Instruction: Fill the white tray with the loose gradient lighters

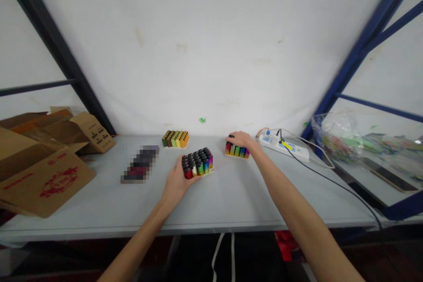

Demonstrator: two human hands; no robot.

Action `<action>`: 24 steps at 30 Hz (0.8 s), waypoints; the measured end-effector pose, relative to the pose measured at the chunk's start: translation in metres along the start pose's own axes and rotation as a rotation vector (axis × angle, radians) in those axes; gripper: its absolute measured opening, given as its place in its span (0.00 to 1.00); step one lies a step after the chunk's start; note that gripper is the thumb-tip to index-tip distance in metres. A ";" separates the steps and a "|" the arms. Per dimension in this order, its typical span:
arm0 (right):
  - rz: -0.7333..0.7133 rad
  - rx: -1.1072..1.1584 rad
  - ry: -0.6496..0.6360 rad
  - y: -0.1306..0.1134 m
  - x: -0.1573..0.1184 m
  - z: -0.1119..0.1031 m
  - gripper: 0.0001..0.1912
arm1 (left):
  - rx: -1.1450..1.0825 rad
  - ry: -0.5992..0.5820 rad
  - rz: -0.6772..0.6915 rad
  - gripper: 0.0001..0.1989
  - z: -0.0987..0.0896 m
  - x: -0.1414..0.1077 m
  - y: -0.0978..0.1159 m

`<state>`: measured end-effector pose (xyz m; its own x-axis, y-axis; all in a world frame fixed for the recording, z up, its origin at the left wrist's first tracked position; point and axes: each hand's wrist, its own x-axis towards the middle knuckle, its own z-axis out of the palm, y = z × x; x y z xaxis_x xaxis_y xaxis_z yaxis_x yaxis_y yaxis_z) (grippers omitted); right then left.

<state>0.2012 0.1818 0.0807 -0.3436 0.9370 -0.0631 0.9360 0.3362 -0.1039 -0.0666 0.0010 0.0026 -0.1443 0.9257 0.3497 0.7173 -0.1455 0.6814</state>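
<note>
Near the middle of the grey table [218, 202], my left hand [176, 180] is wrapped round the left and front sides of a tray of lighters [198, 163] with black tops and red, white, green, blue and purple bodies. Farther back to the right, my right hand [243, 139] lies over the top of a second tray of rainbow-coloured lighters [237, 151], its fingers bent over the back edge. A third tray of lighters [175, 139], green, brown, yellow and orange, stands by the wall with no hand on it.
An open cardboard box [62, 176] takes up the left end. A pixelated flat item [140, 164] lies beside it. At the right are a white power strip [286, 147] with cables, a clear plastic bag [340, 136] and a blue shelf post [357, 53].
</note>
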 end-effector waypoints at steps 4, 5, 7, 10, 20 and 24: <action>-0.052 -0.010 -0.001 -0.005 -0.005 0.000 0.25 | -0.014 -0.038 0.050 0.42 0.008 0.044 -0.007; -0.064 -0.014 0.001 -0.006 -0.007 0.001 0.25 | -0.013 -0.041 0.056 0.44 0.011 0.055 -0.008; -0.083 -0.021 0.007 -0.010 -0.013 0.002 0.24 | -0.016 -0.061 0.078 0.44 0.017 0.074 -0.010; -0.112 -0.027 0.011 -0.018 -0.025 0.006 0.25 | -0.026 -0.113 0.137 0.43 0.026 0.090 -0.016; -0.178 0.188 0.014 -0.027 -0.047 0.004 0.38 | -0.048 -0.159 0.182 0.42 0.018 0.093 -0.020; -0.350 0.452 0.059 -0.014 -0.054 -0.008 0.34 | -0.052 -0.198 0.208 0.44 0.014 0.094 -0.023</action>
<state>0.2070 0.1269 0.0932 -0.6105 0.7849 0.1059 0.6370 0.5660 -0.5234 -0.0874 0.0960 0.0107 0.1416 0.9237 0.3560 0.6807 -0.3520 0.6425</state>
